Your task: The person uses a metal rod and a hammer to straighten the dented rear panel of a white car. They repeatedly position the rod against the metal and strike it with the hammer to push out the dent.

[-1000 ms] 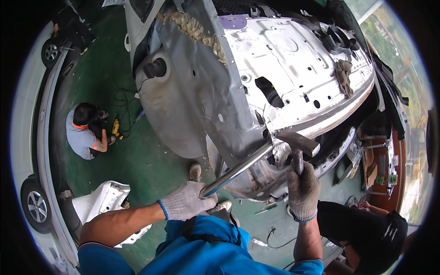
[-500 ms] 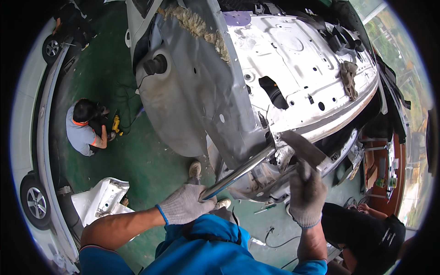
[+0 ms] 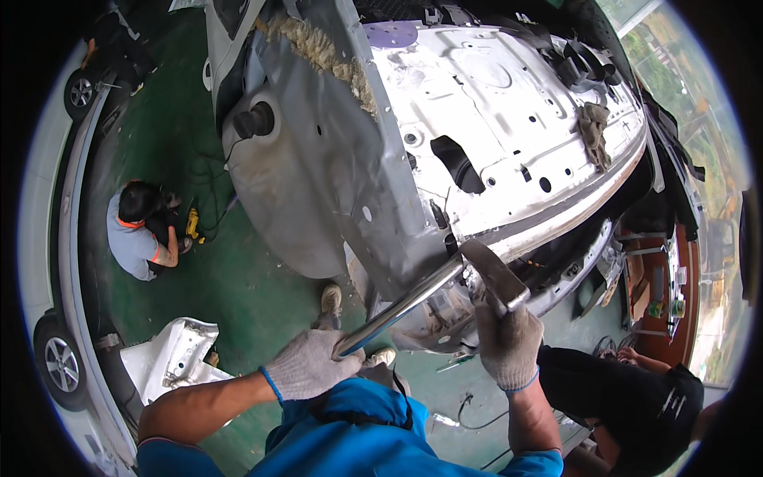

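My left hand (image 3: pixel 310 366), in a grey knit glove, is closed around the lower end of a long shiny metal bar (image 3: pixel 401 306). The bar's far end meets the bent lower edge of a grey sheet-metal panel (image 3: pixel 310 191) on a car body. My gloved right hand (image 3: pixel 509 350) grips a hammer, whose dark steel head (image 3: pixel 493 270) is tilted beside the bar's far end; whether they touch I cannot tell. A white stamped metal floor pan (image 3: pixel 497 95) with holes lies beyond, carrying a brown rag (image 3: pixel 594 135).
A crouching person (image 3: pixel 135 234) works at left near a yellow tool (image 3: pixel 192 222); another (image 3: pixel 111 40) is farther back. A person in black (image 3: pixel 620 397) is close at right. A white panel (image 3: pixel 171 358) and cords lie on the green floor. A white car (image 3: pixel 44 207) stands at left.
The hammer head has swung and turned beside the bar's far end. My right hand rose, then moved left and down. The view has shifted slightly, and the bar stays in my left hand.
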`<move>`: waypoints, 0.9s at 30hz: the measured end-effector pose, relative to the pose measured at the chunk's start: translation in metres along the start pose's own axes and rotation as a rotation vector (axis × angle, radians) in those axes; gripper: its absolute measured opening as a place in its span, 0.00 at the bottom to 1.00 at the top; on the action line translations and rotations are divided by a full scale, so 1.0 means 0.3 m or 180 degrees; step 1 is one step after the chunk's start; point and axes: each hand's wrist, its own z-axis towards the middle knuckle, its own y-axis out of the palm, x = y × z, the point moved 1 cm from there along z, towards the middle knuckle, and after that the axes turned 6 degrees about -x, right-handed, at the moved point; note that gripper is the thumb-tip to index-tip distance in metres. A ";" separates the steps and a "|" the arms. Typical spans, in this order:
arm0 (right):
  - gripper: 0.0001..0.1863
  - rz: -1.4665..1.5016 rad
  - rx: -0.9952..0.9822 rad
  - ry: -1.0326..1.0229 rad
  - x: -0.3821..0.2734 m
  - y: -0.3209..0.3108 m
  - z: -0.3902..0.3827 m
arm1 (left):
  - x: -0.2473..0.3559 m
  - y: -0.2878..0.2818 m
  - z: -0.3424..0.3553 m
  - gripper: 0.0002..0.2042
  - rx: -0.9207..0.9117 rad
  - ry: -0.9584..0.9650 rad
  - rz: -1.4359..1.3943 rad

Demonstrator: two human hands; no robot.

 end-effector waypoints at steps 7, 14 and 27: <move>0.10 0.0286 -0.0003 -0.0146 0.019 0.005 -0.030 | 0.007 -0.005 -0.003 0.16 0.0001 -0.0024 -0.0009; 0.16 0.0060 -0.0071 -0.0013 0.032 0.026 -0.041 | 0.003 0.000 -0.005 0.15 0.0058 0.0058 -0.0042; 0.19 0.0672 -0.0073 -0.0204 0.063 0.081 -0.138 | 0.084 -0.093 -0.044 0.08 -0.0461 -0.0574 -0.0761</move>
